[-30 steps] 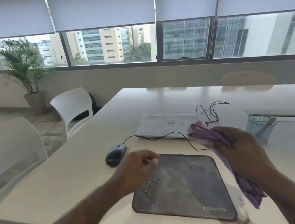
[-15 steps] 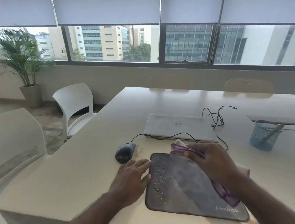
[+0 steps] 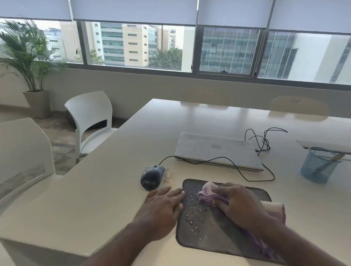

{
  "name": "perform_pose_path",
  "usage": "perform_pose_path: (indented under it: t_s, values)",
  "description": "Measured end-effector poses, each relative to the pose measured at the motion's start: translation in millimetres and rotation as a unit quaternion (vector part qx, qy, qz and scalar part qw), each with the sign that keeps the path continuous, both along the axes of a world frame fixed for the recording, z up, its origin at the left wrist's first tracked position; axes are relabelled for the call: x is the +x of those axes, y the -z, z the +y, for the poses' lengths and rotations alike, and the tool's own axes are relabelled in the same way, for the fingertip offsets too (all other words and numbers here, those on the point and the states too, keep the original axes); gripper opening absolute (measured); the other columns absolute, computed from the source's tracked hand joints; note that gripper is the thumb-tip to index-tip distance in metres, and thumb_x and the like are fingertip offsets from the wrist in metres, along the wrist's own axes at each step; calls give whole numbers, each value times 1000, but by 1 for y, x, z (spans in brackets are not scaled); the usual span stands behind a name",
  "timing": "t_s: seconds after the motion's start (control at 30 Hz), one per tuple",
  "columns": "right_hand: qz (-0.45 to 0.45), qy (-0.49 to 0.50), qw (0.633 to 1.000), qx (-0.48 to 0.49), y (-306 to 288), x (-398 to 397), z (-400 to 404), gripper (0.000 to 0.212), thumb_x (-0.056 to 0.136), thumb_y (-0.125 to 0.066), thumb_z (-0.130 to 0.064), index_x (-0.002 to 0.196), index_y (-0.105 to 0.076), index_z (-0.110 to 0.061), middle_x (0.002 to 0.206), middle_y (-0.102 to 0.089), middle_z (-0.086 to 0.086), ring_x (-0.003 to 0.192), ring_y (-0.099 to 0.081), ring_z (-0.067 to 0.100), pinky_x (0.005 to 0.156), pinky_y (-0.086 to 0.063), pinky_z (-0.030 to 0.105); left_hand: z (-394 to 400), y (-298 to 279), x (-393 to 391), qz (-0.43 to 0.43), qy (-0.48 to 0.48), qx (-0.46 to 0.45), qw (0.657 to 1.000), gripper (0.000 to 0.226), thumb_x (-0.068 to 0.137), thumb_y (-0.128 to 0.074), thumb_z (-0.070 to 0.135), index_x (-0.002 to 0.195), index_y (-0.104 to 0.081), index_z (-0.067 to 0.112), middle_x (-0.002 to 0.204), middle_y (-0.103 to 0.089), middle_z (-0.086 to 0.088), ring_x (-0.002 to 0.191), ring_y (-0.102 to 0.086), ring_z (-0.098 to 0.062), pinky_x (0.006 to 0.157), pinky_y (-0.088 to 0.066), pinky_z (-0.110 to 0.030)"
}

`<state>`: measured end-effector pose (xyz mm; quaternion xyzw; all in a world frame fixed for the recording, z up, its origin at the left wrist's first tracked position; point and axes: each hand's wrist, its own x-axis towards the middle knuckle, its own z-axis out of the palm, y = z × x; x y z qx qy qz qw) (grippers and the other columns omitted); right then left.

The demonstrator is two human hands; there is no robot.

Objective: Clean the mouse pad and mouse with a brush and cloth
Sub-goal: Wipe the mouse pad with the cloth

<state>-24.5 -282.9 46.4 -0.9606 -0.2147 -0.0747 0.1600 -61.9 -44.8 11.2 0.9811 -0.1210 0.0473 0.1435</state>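
A dark grey mouse pad lies near the table's front edge, speckled with small pale crumbs on its left half. My right hand presses a bunched purple cloth onto the pad's upper middle; the cloth trails back under my wrist. My left hand lies flat, fingers together, on the table against the pad's left edge. A dark wired mouse sits just beyond my left hand, off the pad. A brush handle sticks out of a blue mesh cup.
A shut silver laptop lies behind the pad, with the mouse cable looping past it. The blue mesh cup stands at the right. White chairs stand to the left of the white table.
My right hand came down from above the pad and moved the cloth leftward across the pad's top. My left hand settled flat at the pad's left edge.
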Motion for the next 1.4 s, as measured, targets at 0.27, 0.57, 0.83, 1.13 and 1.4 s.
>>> perform_pose_path:
  t_s: [0.27, 0.57, 0.83, 1.13, 1.4]
  values:
    - [1, -114, 991, -64, 0, -13, 16, 30, 91, -58, -39, 120, -62, -40, 100, -56, -10, 90, -57, 13, 73, -39, 25, 1, 1, 0, -6, 3, -3, 1000, 50, 105, -25, 41, 154, -28, 32, 160, -24, 18, 148, -13, -8, 119, -9, -31]
    - [17, -39, 999, -24, -3, 12, 21, 32, 90, -59, -35, 121, -65, -40, 99, -57, -6, 90, -60, 17, 78, -47, 30, 2, 0, 1, 3, 3, -29, 1000, 49, 105, -26, 42, 153, -29, 34, 158, -26, 21, 148, -12, -7, 120, -8, -33]
    - [-3, -8, 1000, -22, -3, 45, 17, 31, 86, -60, -33, 114, -68, -44, 84, -49, -11, 83, -62, 16, 75, -50, 32, 2, 1, 1, 8, 1, -32, 999, 49, 105, -26, 43, 153, -30, 34, 158, -26, 22, 148, -12, -7, 120, -7, -33]
    - [12, -23, 1000, -6, -1, 50, 32, 32, 86, -64, -33, 116, -69, -42, 88, -56, -11, 89, -64, 16, 82, -50, 31, 2, 1, 2, -3, 2, -26, 1000, 49, 104, -26, 43, 152, -30, 35, 157, -28, 22, 147, -15, -7, 119, -10, -33]
    - [36, -123, 992, -4, 2, 25, 48, 30, 89, -61, -28, 116, -69, -36, 92, -48, -11, 84, -56, 12, 76, -47, 29, 0, -2, 0, -15, 1, -24, 1000, 48, 104, -27, 40, 152, -30, 36, 156, -31, 20, 147, -16, -8, 119, -9, -32]
